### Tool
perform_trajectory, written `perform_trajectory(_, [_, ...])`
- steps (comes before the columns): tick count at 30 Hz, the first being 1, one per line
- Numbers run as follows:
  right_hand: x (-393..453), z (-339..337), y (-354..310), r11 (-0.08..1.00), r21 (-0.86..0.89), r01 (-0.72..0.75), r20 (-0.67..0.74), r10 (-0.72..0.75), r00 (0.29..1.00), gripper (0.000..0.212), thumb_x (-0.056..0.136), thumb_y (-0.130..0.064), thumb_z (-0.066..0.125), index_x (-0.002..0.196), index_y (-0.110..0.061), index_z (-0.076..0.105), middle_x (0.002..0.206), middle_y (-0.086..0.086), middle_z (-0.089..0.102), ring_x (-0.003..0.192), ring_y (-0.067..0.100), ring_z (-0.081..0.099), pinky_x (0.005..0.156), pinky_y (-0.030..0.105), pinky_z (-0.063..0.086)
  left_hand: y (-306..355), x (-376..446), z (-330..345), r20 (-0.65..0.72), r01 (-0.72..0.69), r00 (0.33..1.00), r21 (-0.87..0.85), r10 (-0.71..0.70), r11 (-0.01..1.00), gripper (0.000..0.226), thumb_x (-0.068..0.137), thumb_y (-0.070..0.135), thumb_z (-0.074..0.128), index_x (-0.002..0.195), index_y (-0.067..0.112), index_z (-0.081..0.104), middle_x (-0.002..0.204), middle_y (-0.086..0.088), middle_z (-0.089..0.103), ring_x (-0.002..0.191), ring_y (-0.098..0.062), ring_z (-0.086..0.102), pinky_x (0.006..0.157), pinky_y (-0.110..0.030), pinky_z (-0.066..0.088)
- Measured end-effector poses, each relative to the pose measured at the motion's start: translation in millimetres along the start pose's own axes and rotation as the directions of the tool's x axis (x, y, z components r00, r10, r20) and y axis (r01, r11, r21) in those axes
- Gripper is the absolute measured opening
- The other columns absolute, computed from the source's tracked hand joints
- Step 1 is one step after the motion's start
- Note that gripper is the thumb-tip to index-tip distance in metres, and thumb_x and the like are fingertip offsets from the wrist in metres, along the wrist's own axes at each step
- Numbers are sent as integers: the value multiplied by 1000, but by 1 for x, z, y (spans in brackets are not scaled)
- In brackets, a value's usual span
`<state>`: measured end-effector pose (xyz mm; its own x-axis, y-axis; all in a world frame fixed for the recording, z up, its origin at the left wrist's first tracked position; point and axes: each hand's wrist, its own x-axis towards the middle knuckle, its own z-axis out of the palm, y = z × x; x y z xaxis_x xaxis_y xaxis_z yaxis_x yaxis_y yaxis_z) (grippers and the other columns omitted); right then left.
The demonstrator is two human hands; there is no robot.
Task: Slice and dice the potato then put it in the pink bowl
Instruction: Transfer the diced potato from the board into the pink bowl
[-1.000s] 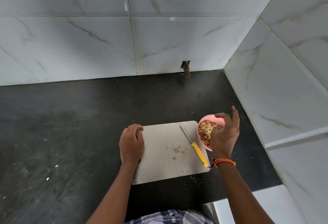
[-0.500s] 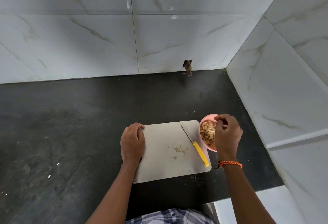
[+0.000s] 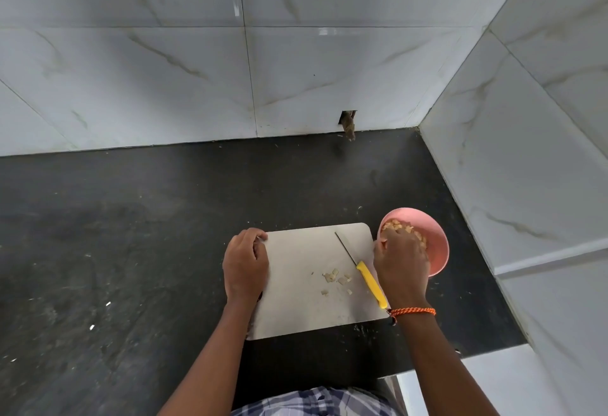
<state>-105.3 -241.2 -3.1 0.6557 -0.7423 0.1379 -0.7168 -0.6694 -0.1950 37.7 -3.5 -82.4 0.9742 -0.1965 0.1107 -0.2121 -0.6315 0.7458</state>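
Pink bowl [image 3: 434,244] sits just beside the cutting board [image 3: 296,310], catching potato dice [image 3: 399,226] from the right hand [image 3: 401,261], fingers hidden; left hand [image 3: 245,264] curls over the board's edge, steadying it.

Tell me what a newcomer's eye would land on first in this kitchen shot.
First the pink bowl at the right edge of the cutting board, with diced potato inside and the right hand over it. Next the yellow-handled knife lying on the board beside a few leftover potato bits, while the left hand grips the board's left edge. All sits on a dark counter.
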Motion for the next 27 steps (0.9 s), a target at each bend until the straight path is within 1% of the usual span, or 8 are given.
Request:
perform_trajectory(3, [-2,-3,-2,996,-88,-11,-46,7,999,36,89,-18,78,121,-3,70,121,20,69,111,42,66,92,58,56,-1,0,0,3,-2,1000,2,2,1000,28,96,-1,52,99,21,70,97,11,68,93,-11,57,78,-34,49])
perform_trajectory(6, [-15,-3,-11,981,30,194,-128,-188,974,28,90,-7,73,118,-3,69,118,16,65,110,33,62,90,49,58,0,1,1,2,-2,1000,2,2,1000,28,96,-1,52,98,22,70,96,12,68,93,-9,56,78,-34,49])
perform_trajectory(9, [-38,15,-21,896,256,362,62,-389,919,27,94,-3,67,120,-8,70,119,4,62,108,17,59,86,31,59,1,0,1,-3,-5,1000,6,5,1000,28,97,-1,52,97,21,70,95,12,68,91,-8,56,77,-33,49])
perform_trajectory(11, [-56,34,-22,887,254,387,158,-433,888,35,91,-3,67,125,-13,68,126,2,60,115,17,58,90,26,57,0,0,1,-2,-9,1000,3,9,1000,28,97,-1,52,97,21,70,95,12,68,92,-9,56,77,-33,49])
perform_trajectory(16, [-94,51,-26,929,107,355,181,-370,911,50,96,-12,66,144,-14,54,145,9,53,132,27,53,107,36,50,-1,1,1,-1,-7,1000,7,7,1000,27,97,0,52,97,21,70,96,11,68,92,-10,58,77,-32,48])
perform_trajectory(19, [-106,56,-27,879,67,472,211,-474,855,60,99,-22,64,154,-18,40,156,12,43,143,32,43,115,41,42,-1,1,0,-3,-9,1000,10,9,1000,27,97,0,53,97,20,70,96,11,69,92,-10,57,76,-29,46])
perform_trajectory(24, [-110,55,-16,735,75,674,178,-675,716,48,92,-18,75,138,-15,62,139,9,58,127,26,56,104,37,54,-1,0,2,-1,-6,1000,1,6,1000,27,98,1,53,97,20,71,96,10,69,92,-11,57,77,-31,47])
perform_trajectory(27, [-100,51,-8,755,69,652,137,-655,743,33,91,-12,75,124,-12,70,127,6,65,117,25,62,100,36,55,-1,0,0,-5,-3,1000,2,3,1000,26,99,2,52,97,20,71,97,11,69,93,-10,57,77,-31,47])
